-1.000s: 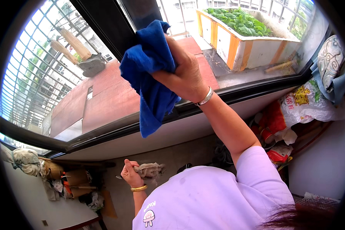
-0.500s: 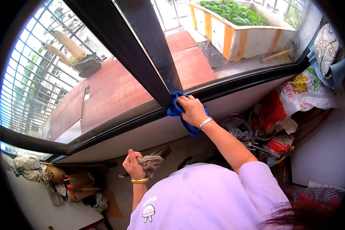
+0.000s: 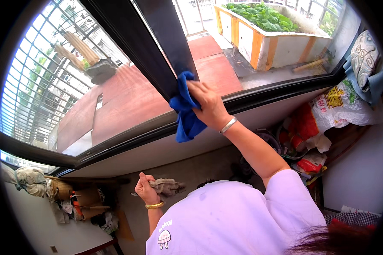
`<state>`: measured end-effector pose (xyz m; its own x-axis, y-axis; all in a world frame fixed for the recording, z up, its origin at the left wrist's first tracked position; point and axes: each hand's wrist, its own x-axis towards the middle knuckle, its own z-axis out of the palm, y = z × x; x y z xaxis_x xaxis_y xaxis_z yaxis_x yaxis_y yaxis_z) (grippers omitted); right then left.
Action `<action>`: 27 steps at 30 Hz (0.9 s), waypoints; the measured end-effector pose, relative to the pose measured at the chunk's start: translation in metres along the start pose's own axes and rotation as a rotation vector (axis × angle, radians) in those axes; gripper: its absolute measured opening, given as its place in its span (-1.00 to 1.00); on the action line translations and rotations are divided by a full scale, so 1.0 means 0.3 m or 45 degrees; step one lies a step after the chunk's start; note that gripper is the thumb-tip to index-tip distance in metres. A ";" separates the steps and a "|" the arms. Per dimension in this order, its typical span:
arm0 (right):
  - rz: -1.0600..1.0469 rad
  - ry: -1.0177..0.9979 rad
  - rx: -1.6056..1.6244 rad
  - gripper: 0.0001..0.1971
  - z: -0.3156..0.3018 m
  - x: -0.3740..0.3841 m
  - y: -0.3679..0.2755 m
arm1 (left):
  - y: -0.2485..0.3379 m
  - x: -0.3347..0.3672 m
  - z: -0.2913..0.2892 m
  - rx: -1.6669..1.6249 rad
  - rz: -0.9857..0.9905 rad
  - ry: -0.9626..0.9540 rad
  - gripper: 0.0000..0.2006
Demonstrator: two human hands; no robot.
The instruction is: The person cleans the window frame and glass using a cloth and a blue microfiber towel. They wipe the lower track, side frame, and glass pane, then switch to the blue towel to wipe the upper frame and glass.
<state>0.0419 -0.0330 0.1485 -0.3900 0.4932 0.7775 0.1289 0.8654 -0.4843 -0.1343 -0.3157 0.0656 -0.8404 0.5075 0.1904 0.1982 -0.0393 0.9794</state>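
A blue cloth (image 3: pixel 187 117) is bunched under the fingers of my right hand (image 3: pixel 210 105), pressed against the dark upright window frame (image 3: pixel 157 63) near its lower end. The cloth's loose part hangs down over the dark sill rail (image 3: pixel 251 98). Lower and to the left, my left hand (image 3: pixel 147 190) is closed around a crumpled greyish-beige rag (image 3: pixel 167 187), whose loose end sticks out to the right. That hand stays apart from the window, above the floor.
Beyond the glass stand a white-and-orange planter box (image 3: pixel 259 44) of green plants and a reddish board (image 3: pixel 123 100). Bags and odds and ends, including a white-and-red plastic bag (image 3: pixel 340 108), crowd the right side. More clutter (image 3: pixel 83 202) lies at the lower left.
My right hand has moved the blue cloth up and left from the frame's bottom corner onto the upright. My left hand, still gripping the rag, has dropped slightly.
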 end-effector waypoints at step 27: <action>0.093 -0.402 -0.285 -0.42 -0.133 -0.339 0.295 | 0.446 0.287 0.686 1.255 0.651 -0.144 -0.43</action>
<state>0.1294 -0.0031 0.0424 -0.6294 0.5327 0.5658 0.3487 0.8443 -0.4069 -0.0763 -0.1001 0.1992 -0.5046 0.7040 0.4998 0.8634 0.4086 0.2960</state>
